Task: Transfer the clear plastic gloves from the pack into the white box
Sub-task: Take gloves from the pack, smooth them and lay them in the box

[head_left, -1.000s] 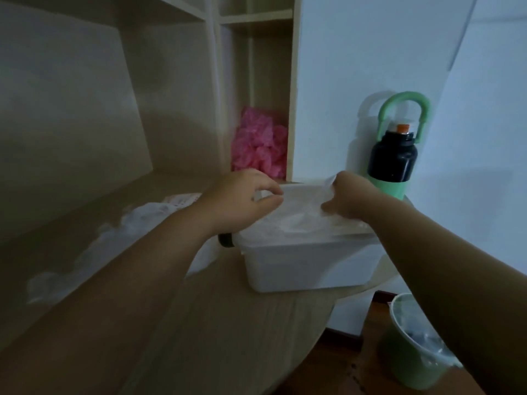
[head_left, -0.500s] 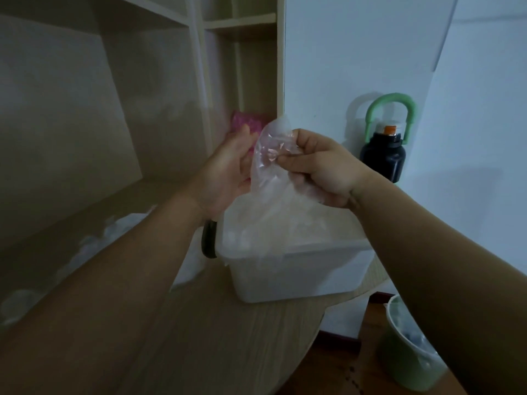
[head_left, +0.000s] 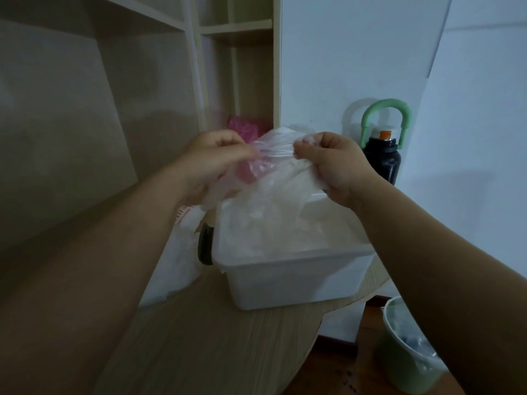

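Both hands, left hand (head_left: pixel 216 155) and right hand (head_left: pixel 330 163), pinch a clear glove (head_left: pixel 273 172) stretched above the white box (head_left: pixel 293 277); next, lowering it in

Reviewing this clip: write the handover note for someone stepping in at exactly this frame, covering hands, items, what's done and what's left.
Left hand: pinches the top edge of a clear plastic glove.
Right hand: pinches the same edge, so the glove is stretched between both hands and hangs over the white box.
The box sits on the wooden table and holds crumpled clear plastic.
What looks like the pack lies left of the box.
Done: some plastic is in the box.
Left, probably: lower this glove in and continue. How many remain cannot be told.
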Demonstrator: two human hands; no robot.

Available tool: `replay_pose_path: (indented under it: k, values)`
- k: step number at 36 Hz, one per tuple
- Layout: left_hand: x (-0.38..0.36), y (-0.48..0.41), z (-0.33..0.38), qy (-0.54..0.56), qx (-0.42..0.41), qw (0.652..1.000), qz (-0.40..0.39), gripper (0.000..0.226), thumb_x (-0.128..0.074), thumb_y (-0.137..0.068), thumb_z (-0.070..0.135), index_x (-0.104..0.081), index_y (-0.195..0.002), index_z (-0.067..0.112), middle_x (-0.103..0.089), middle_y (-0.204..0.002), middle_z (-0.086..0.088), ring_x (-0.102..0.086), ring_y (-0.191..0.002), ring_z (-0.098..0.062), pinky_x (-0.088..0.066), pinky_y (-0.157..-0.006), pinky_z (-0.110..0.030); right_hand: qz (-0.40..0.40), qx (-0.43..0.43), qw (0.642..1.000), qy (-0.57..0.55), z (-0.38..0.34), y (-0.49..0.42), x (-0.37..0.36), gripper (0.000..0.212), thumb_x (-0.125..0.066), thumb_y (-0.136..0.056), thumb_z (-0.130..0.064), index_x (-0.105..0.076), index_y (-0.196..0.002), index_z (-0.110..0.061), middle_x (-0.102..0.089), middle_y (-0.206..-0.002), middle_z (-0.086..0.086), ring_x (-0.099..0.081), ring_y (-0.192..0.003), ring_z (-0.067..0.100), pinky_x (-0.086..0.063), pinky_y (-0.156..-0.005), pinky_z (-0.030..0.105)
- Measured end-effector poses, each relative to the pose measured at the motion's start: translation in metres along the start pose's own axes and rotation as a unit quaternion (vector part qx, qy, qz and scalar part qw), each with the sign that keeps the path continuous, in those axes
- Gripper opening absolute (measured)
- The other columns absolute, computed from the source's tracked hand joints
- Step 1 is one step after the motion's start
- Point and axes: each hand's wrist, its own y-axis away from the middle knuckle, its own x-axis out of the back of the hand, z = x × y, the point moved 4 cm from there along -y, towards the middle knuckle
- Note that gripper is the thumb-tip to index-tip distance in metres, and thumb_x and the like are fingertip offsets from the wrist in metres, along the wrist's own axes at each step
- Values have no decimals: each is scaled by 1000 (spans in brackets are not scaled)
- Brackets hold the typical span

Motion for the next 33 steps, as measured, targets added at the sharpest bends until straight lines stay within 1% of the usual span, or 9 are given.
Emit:
replay_pose_path:
  k: [4, 6, 10, 13, 15, 18, 21, 26, 33]
  values:
    - [15, 6, 14, -187, -113, 920, 326, 14, -69, -77, 19, -58, -86, 21, -58, -106, -3, -54, -101, -20, -41, -83, -26, 42, -34, 985, 166, 8, -2, 17, 13, -66, -87, -15, -58, -78, -9, -62, -83, 11, -40, -42, 11, -32, -35, 15]
    - [12, 13, 17, -256, -179, 878, 362, 30, -67, -76, 21, -60, -104, 13, -53, -117, -11, -49, -114, -28, -36, -90, -28, 45, -48, 963, 260, 14, -3, 25, 17, -64, -88, -16, -55, -74, -12, -64, -84, 10, -43, -46, 13, -36, -39, 16]
    - [-22, 22, 22, -277, -253, 917, 139, 20, -65, -83, 17, -67, -103, 13, -61, -104, -3, -57, -99, -19, -43, -83, -27, 17, -40, 884, 465, 25, -1, 30, 20, -60, -90, -22, -58, -97, -4, -58, -90, 9, -52, -76, 21, -39, -66, 27]
    - [-48, 27, 6, -325, -153, 926, -114, 29, -61, -90, 37, -68, -113, 21, -64, -110, 5, -58, -99, -10, -47, -91, -32, -4, -52, 857, 512, 30, 5, 28, 40, -60, -91, -28, -51, -121, -3, -57, -111, 11, -55, -98, 25, -40, -76, 27]
    - [-56, 32, -10, -375, -55, 902, -206, 38, -58, -88, 50, -65, -119, 30, -61, -122, 11, -54, -106, -6, -44, -93, -29, -7, -58, 847, 529, 31, 7, 28, 52, -63, -89, -31, -44, -130, -5, -54, -126, 11, -54, -110, 26, -41, -83, 28]
    - [-64, 38, -26, -433, -5, 867, -247, 47, -60, -85, 54, -58, -128, 34, -49, -136, 14, -48, -113, -6, -36, -92, -23, -6, -53, 830, 555, 28, 10, 27, 65, -66, -87, -32, -33, -139, -12, -49, -133, 12, -52, -115, 29, -42, -86, 31]
    - [-72, 39, -37, -496, 1, 821, -282, 55, -59, -87, 51, -48, -137, 33, -44, -145, 9, -42, -129, -14, -33, -106, -28, -12, -15, 768, 640, 20, 13, 22, 63, -64, -87, -36, -35, -141, -20, -44, -137, 9, -46, -122, 30, -36, -101, 43]
    - [-80, 37, -45, -485, 27, 827, -285, 64, -61, -87, 47, -38, -144, 27, -43, -147, 4, -42, -131, -17, -34, -109, -33, -189, 7, 765, 615, 29, 21, -5, 58, -69, -84, -32, -49, -136, -15, -53, -134, 3, -50, -120, 20, -38, -100, 31]
    - [-88, 33, -62, -496, 129, 771, -379, 48, -49, -96, 38, -47, -138, 17, -48, -142, -3, -47, -127, -20, -37, -108, -41, -339, -171, 610, 696, 80, 21, 0, 56, -58, -91, -25, -39, -144, -14, -40, -146, 8, -39, -132, 26, -31, -108, 39]
